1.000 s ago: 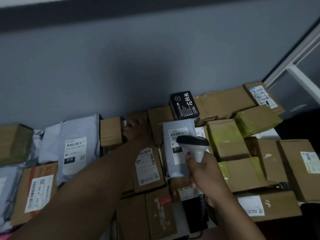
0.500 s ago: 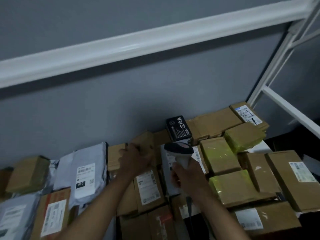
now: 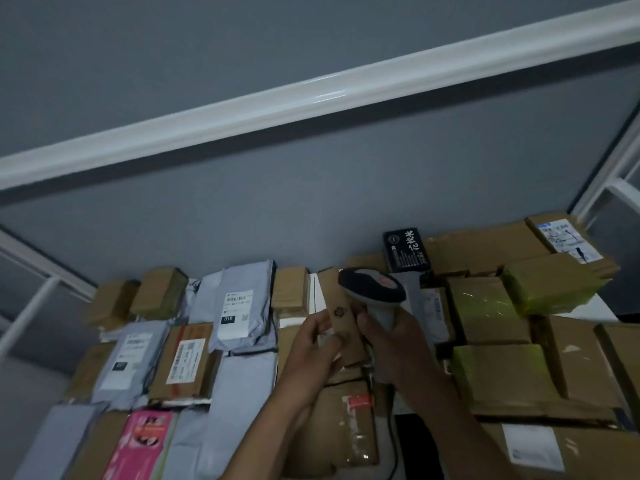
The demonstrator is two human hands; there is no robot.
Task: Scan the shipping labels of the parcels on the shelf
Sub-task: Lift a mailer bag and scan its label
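Many parcels cover the shelf: brown cardboard boxes and grey mailer bags with white labels. My left hand (image 3: 317, 344) grips a small narrow brown box (image 3: 341, 315) and holds it lifted above the pile; a dark round stamp shows on its face. My right hand (image 3: 393, 336) grips the handle of a grey barcode scanner (image 3: 372, 289), whose dark head sits just above and to the right of that box. A grey mailer marked 010 (image 3: 239, 306) lies to the left. No label is visible on the held box.
A black box with white characters (image 3: 407, 249) leans at the back. Yellow-taped boxes (image 3: 491, 313) fill the right side, a pink packet (image 3: 142, 441) lies at front left. A white shelf rail (image 3: 311, 98) crosses overhead, white frame posts stand at both sides against the grey wall.
My left hand has picked the small brown box out of the back row and drawn it toward me. The scanner hand moved beside it. The camera tilted up and left.
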